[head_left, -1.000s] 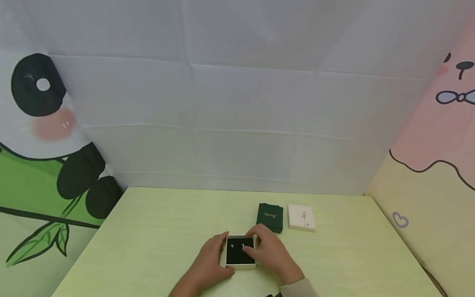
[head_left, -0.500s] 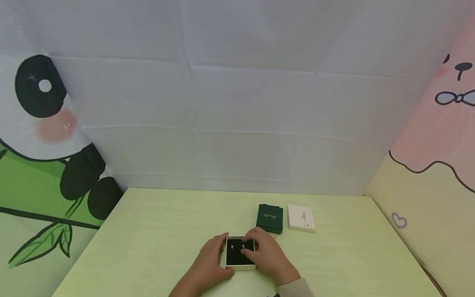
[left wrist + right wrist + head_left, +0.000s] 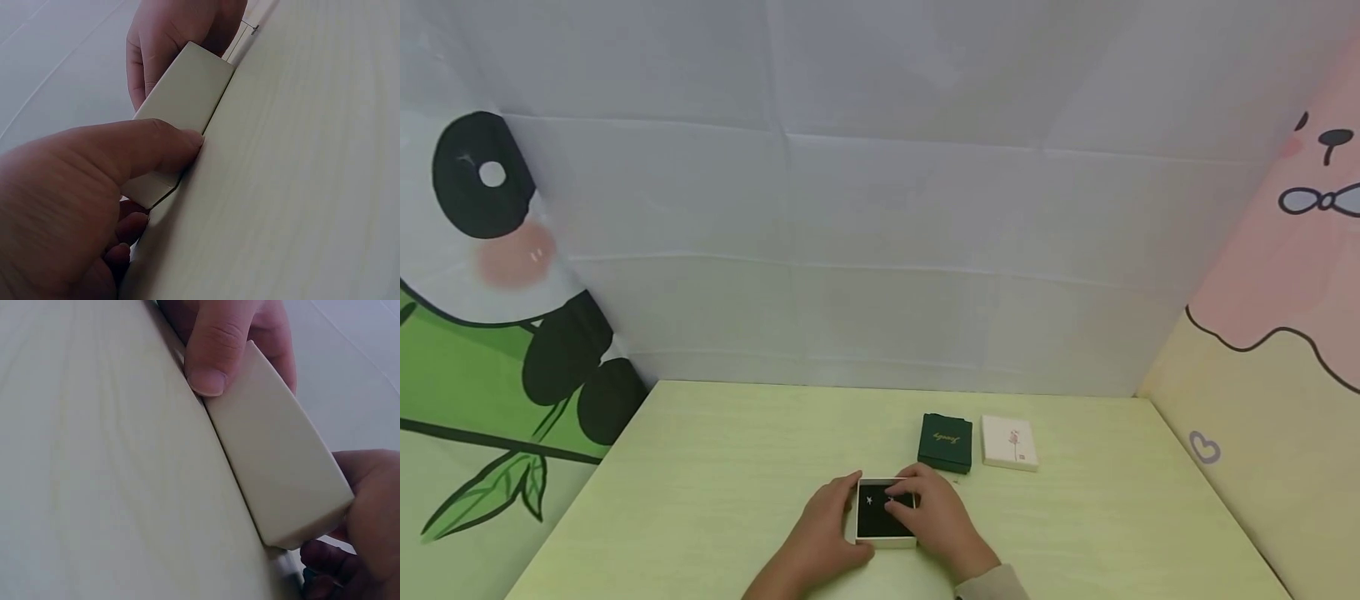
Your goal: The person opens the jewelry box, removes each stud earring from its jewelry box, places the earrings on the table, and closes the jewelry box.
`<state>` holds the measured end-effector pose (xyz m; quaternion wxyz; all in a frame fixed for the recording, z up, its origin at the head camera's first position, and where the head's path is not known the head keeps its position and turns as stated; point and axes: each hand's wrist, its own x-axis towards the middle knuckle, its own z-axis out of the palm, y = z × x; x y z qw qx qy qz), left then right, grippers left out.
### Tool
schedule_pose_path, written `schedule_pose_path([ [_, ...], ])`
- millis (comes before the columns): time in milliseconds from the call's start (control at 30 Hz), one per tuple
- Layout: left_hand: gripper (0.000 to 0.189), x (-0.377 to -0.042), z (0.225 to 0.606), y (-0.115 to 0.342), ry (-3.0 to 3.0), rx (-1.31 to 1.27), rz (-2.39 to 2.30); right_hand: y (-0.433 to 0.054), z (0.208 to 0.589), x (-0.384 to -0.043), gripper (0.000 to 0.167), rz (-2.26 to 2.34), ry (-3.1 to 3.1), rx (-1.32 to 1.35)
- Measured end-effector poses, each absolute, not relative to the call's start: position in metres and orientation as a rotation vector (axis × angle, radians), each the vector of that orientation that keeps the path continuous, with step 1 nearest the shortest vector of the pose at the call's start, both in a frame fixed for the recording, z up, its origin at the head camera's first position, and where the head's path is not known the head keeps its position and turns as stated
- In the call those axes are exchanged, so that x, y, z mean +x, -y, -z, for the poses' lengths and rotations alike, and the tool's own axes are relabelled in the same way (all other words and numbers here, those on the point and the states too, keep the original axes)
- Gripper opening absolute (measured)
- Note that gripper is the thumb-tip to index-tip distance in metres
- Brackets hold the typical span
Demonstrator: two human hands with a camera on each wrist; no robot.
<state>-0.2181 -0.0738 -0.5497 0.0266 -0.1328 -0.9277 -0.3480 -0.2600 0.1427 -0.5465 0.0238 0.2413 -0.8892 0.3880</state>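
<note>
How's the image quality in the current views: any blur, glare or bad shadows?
Head: soft, even light without strong glare, though the star-shaped piece is too small for detail; left wrist: dim, with a soft shadow on the table along the white box; right wrist: a pale patch below the box is too blurred to identify.

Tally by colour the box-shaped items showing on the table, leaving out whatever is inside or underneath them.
White or cream: 2, the open box with the black insert and the flower-printed box
Dark green: 1, the gold-lettered box
Total: 3
</note>
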Motion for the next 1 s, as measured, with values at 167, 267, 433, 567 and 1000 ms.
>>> schedule_pose_path([
  [167,0.097,-0.2181,0.5505,0.0749,2.879,-0.399,1.084,-0.1403,0.5487,-0.2607,0.014,-1.163,2.746,0.719],
  [267,0.098,-0.2183,0.551,0.0751,2.888,-0.392,1.097,-0.1395,0.5481,-0.2605,0.011,-1.153,2.75,0.704],
  [433,0.099,-0.2179,0.5495,0.0746,2.892,-0.385,1.1,-0.1387,0.5449,-0.2588,0.006,-1.139,2.755,0.687],
  [567,0.098,-0.2172,0.5472,0.074,2.892,-0.38,1.099,-0.1385,0.5438,-0.2586,0.004,-1.12,2.76,0.685],
  [1000,0.098,-0.2156,0.546,0.0747,2.891,-0.384,1.092,-0.1354,0.5395,-0.2563,0.005,-1.0,2.762,0.633],
])
